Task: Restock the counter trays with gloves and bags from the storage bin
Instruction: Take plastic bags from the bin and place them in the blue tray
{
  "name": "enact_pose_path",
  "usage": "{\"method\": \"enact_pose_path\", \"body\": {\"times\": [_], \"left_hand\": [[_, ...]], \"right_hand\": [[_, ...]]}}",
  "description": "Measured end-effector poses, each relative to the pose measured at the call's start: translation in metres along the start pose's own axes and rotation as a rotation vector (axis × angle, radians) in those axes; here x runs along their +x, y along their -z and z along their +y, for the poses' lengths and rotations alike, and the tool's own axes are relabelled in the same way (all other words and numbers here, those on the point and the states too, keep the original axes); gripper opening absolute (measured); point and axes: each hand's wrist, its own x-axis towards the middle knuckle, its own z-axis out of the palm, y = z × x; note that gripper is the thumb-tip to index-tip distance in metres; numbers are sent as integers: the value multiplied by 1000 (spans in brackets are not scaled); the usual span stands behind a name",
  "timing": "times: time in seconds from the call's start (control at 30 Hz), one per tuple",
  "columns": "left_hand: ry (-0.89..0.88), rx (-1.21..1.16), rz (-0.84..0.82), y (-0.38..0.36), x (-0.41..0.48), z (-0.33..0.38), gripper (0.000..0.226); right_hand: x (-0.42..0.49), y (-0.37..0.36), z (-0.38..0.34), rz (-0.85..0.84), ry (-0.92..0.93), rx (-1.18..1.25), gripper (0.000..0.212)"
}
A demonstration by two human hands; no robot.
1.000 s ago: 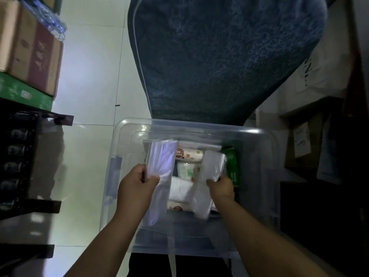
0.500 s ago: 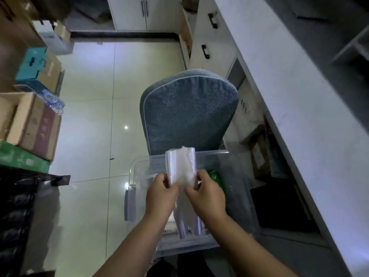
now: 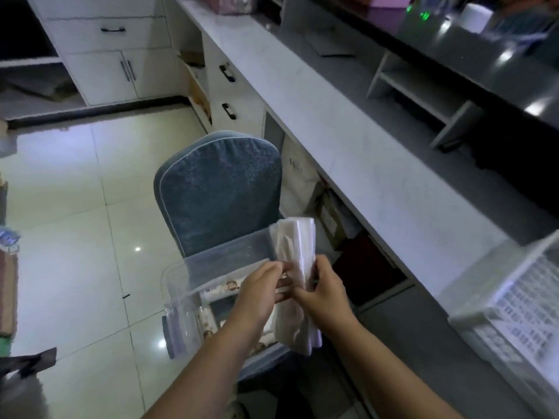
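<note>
Both hands hold one upright stack of clear plastic packs above the storage bin. My left hand grips its left side and my right hand grips its right side. The packs' lower ends hang down below my hands. The clear plastic storage bin sits on a chair seat under my hands, with printed packets lying inside. A white slotted counter tray stands on the counter at the right edge.
A blue padded chair back rises behind the bin. The long white counter runs along the right, with boxes stored beneath and a small white shelf on top. White cabinets stand at the far end. Glossy tiled floor lies to the left.
My hands have brought the two packs together into one stack and lifted it out of the bin. The view has swung up and right, so the counter and tray show.
</note>
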Motion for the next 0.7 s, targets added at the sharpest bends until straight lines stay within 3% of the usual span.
{"method": "enact_pose_path", "body": {"times": [0.1, 0.2, 0.23, 0.33, 0.5, 0.7], "left_hand": [[-52, 234, -114, -26, -4, -1, 21], [-117, 375, -49, -60, -7, -3, 12], [-132, 370, -20, -73, -9, -4, 18], [-149, 247, -70, -126, -21, -8, 37], [10, -115, -311, -234, -60, -17, 45], [67, -140, -301, -368, -113, -52, 20]], "right_hand": [[-18, 38, 12, 88, -50, 53, 33], [-39, 80, 22, 162, -76, 115, 27], [-47, 94, 26, 182, -78, 130, 26], [-75, 136, 38, 226, -102, 155, 26], [-132, 224, 67, 278, -142, 135, 24], [-215, 328, 121, 308, -180, 320, 35]]}}
